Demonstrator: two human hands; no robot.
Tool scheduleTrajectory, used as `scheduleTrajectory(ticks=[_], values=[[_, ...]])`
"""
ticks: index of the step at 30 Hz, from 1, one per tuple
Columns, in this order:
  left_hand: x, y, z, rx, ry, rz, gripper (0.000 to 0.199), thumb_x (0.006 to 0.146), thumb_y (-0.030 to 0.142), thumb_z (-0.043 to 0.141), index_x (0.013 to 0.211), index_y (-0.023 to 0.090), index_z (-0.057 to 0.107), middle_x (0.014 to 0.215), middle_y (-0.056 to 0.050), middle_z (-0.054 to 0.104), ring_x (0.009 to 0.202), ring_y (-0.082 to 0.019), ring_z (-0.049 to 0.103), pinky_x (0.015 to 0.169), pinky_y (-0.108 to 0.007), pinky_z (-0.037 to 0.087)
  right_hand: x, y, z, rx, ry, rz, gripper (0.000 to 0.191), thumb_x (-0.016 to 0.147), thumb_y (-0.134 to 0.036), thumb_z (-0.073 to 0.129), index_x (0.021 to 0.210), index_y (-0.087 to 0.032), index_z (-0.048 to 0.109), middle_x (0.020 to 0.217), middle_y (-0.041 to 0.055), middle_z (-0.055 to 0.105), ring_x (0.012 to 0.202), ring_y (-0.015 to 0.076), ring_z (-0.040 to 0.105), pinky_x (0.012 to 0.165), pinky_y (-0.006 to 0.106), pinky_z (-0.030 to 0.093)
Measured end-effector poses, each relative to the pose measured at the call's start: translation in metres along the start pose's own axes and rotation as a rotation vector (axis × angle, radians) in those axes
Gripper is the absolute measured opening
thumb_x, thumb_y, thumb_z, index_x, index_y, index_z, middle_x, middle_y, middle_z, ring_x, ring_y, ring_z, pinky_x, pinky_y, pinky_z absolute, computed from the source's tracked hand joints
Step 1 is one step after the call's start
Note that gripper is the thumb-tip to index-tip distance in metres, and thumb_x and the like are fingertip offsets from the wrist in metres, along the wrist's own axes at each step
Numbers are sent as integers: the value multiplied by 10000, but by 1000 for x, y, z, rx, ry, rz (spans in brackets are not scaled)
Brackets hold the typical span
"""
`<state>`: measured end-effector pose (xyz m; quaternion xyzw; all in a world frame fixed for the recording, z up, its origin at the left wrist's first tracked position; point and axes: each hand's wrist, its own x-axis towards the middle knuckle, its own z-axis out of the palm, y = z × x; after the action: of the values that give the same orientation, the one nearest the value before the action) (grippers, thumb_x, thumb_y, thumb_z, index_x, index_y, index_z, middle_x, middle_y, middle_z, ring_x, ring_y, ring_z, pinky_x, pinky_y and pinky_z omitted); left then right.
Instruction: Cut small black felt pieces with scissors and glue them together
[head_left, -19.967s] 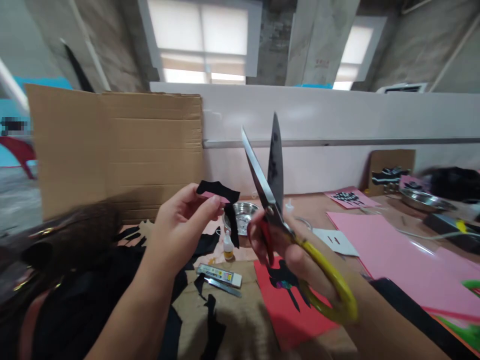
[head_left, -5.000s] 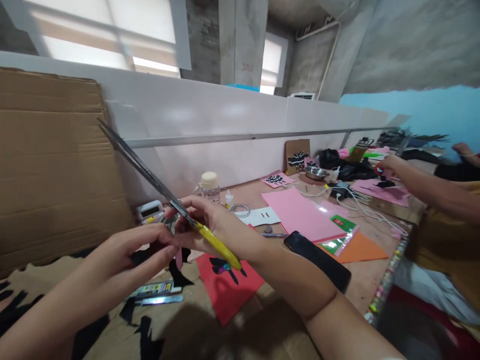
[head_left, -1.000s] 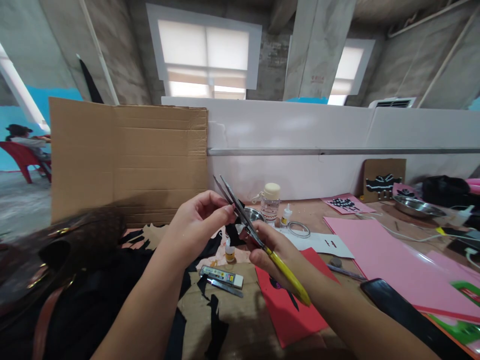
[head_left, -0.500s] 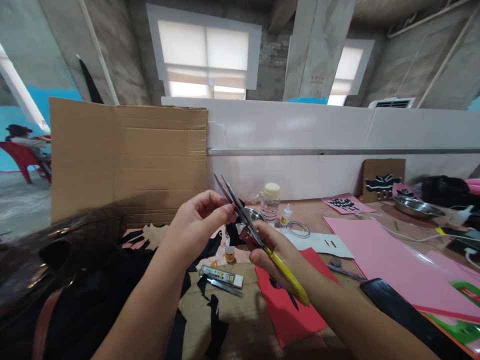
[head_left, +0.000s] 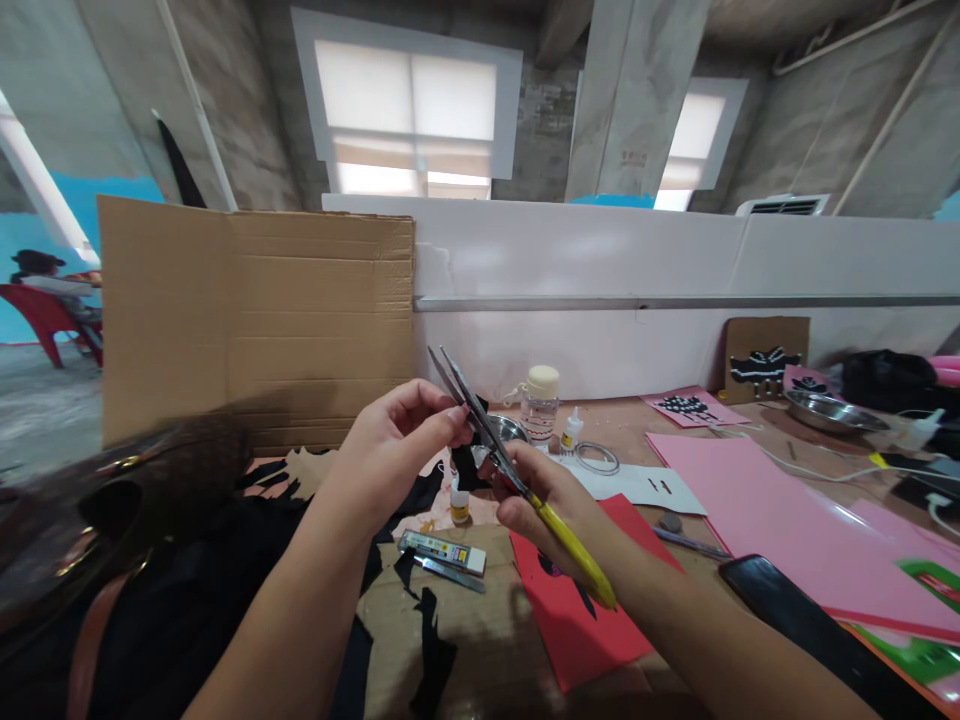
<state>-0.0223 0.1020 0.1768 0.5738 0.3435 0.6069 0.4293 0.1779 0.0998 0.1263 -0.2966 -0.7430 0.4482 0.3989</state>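
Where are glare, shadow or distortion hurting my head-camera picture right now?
Head view: the large window is washed out near-white, and pale glare patches sit on the white panel. Head view: shadow darkens the cardboard mat; wide-angle stretch seems to lean the pillar; the scissors look reasonably sharp.

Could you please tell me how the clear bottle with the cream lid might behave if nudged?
The clear bottle would probably tip if pushed near its cream lid, since it stands upright and looks taller than wide. Once over, it could roll, as its sides appear rounded. How full it is, I cannot tell.
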Motion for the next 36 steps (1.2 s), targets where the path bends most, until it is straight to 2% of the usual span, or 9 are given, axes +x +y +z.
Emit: scheduleTrajectory(ticks=[6, 10, 17, 21, 24, 26, 28, 31, 36], values=[[0, -3, -2, -30, -21, 4, 260, 731, 316, 893, 760, 193, 666, 713, 28, 739, 674, -115, 694, 669, -193, 568, 4, 7, 1, 18, 16, -20, 630, 785, -781, 752, 1011, -210, 612, 872, 19, 606, 797, 189, 562, 693, 305, 459], [-1, -1, -6, -2, -27, 35, 265, 745, 348, 907, 758, 188, 697, 690, 23, 743, 666, -113, 695, 676, -191, 576, 4, 0, -4, 41, 44, -12, 570, 812, -730, 758, 1028, -223, 612, 904, 22, 632, 796, 184, 614, 721, 310, 503], [-13, 11, -11, 31, -19, 100, 334, 751, 429, 938, 991, 222, 830, 782, 6, 791, 697, -119, 720, 727, -225, 625, 8, -11, -28, -250, 126, -55, 283, 948, -407, 665, 1139, -207, 609, 1038, 73, 706, 902, 204, 666, 785, 327, 533], [-38, 32, -5, 121, -18, 183, 219, 780, 341, 913, 967, 247, 850, 863, -2, 824, 762, -135, 758, 740, -208, 621, -2, 8, -26, -459, -2, 43, 424, 919, -386, 719, 1289, -198, 630, 1128, 104, 736, 933, 223, 678, 791, 336, 547], [-57, 46, 0, 266, -55, 245, 73, 840, 293, 840, 907, 265, 843, 847, 13, 816, 783, -145, 762, 708, -198, 600, -31, 30, -14, -536, -92, 117, 476, 857, -321, 800, 1307, -214, 690, 1124, 97, 765, 926, 231, 691, 795, 333, 545], [-67, 45, 1, 420, -129, 301, 55, 877, 280, 796, 918, 270, 831, 844, 19, 806, 776, -145, 748, 693, -200, 577, -56, 44, -6, -573, -158, 145, 452, 840, -243, 802, 1286, -239, 726, 1121, 78, 782, 936, 231, 704, 814, 326, 541], [-77, 31, 1, 594, -237, 353, 58, 916, 264, 752, 922, 260, 810, 848, 20, 798, 762, -142, 728, 701, -214, 555, -79, 53, -1, -609, -208, 159, 462, 827, -140, 767, 1275, -252, 741, 1126, 70, 792, 957, 233, 713, 830, 322, 538], [-101, -12, -2, 759, -391, 361, 133, 976, 222, 653, 904, 235, 765, 838, 11, 781, 749, -150, 708, 702, -238, 536, -104, 62, 3, -654, -234, 165, 513, 847, -58, 687, 1315, -264, 727, 1172, 79, 784, 1001, 235, 710, 858, 321, 537], [-154, -95, 1, 806, -559, 320, 118, 951, 143, 637, 924, 209, 731, 879, -25, 787, 787, -181, 734, 721, -265, 556, -107, 56, 2, -759, -175, 180, 421, 936, -146, 667, 1352, -182, 715, 1177, 173, 739, 1043, 293, 685, 908, 424, 557]])
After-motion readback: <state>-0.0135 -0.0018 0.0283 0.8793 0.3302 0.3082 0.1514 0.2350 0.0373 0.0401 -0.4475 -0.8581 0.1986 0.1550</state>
